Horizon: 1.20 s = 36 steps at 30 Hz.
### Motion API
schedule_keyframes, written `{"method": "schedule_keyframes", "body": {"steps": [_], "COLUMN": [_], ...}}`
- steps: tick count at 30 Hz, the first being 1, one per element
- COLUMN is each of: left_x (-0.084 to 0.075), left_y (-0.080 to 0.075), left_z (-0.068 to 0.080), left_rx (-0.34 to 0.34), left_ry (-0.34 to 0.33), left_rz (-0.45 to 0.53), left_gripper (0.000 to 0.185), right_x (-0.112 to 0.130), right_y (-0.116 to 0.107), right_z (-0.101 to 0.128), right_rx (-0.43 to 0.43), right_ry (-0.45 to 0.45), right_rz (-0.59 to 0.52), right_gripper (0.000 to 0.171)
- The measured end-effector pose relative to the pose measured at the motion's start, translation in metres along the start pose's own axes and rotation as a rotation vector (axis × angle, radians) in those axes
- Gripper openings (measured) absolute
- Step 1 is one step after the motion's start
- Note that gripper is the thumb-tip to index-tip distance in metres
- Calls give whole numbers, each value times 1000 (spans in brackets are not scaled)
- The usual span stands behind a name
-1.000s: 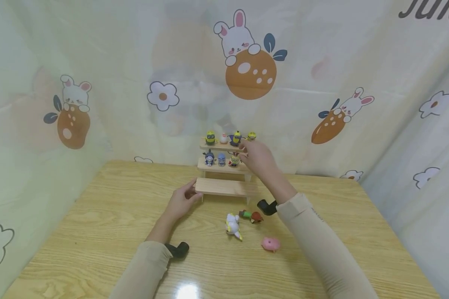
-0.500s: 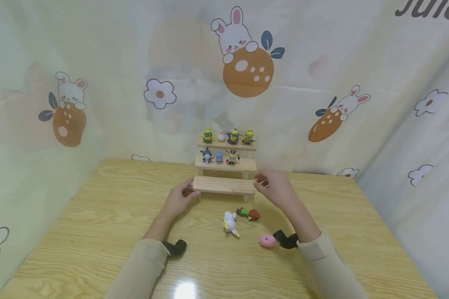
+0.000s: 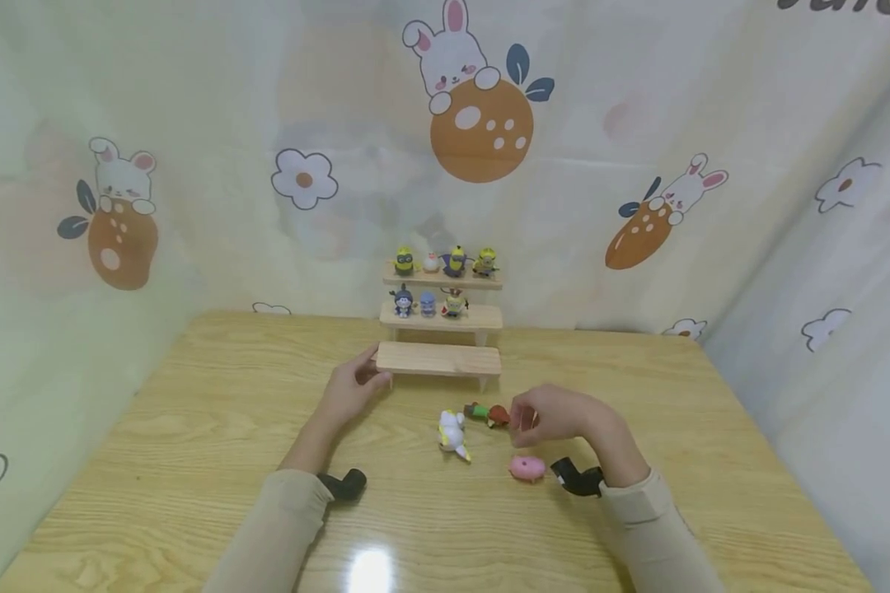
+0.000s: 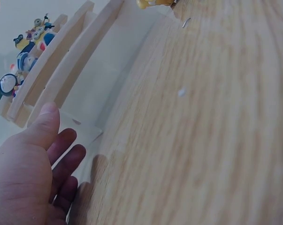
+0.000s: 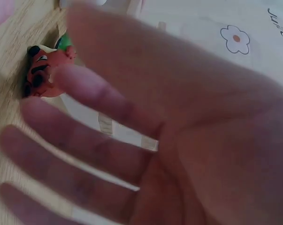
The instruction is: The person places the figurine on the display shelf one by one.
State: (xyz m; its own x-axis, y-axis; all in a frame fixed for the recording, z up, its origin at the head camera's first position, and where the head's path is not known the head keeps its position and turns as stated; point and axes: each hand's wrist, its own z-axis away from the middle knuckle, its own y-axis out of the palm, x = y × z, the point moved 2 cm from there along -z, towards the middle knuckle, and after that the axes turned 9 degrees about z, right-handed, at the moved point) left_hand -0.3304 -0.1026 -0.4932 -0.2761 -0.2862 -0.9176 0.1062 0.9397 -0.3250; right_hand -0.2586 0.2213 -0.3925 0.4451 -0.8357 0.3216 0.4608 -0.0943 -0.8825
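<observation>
The right hand (image 5: 146,126) partly hides the red-headed figure (image 5: 40,70) (contact unclear)

Printed curtains (image 3: 356,74) behind and beside a wood-grain table (image 3: 193,436) mark a screened nook.

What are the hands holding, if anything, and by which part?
Right hand: nothing. Left hand: at the left end of the lowest wooden step; whether it grips there cannot be told.
</observation>
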Motion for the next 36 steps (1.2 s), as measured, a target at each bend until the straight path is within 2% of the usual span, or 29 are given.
{"method": "schedule_keyframes", "body": {"steps": [2,6,12,16,23,29,36], "left_x": [-1,-1,0,-2,-1,2,1], "left_y": [1,2,3,2,1,0,0], "left_z": [0,1,-1,-1,-2,-2,0], "left_rx": [-3,1,3,15,28,31,38], "left_ry": [17,5,10,-19,-53,-61,-59], "left_rz": [-6,1,-12,11,22,37,39], "left_gripper": [67,66,65,65,66,65,67], "right_x": [0,0,2,4,3,-2,-2], "right_y": [3,12,19,19,14,11,8], "right_z": [2,3,0,0,-1,-5,-10], "right_rx": [64,158,204,204,174,75,14], "right_ry": [53,141,174,133,-27,-129,-160], "right_rz": [-13,-38,-44,-29,-21,-22,-149], "right_gripper": [18,27,26,22,21,17,23]}}
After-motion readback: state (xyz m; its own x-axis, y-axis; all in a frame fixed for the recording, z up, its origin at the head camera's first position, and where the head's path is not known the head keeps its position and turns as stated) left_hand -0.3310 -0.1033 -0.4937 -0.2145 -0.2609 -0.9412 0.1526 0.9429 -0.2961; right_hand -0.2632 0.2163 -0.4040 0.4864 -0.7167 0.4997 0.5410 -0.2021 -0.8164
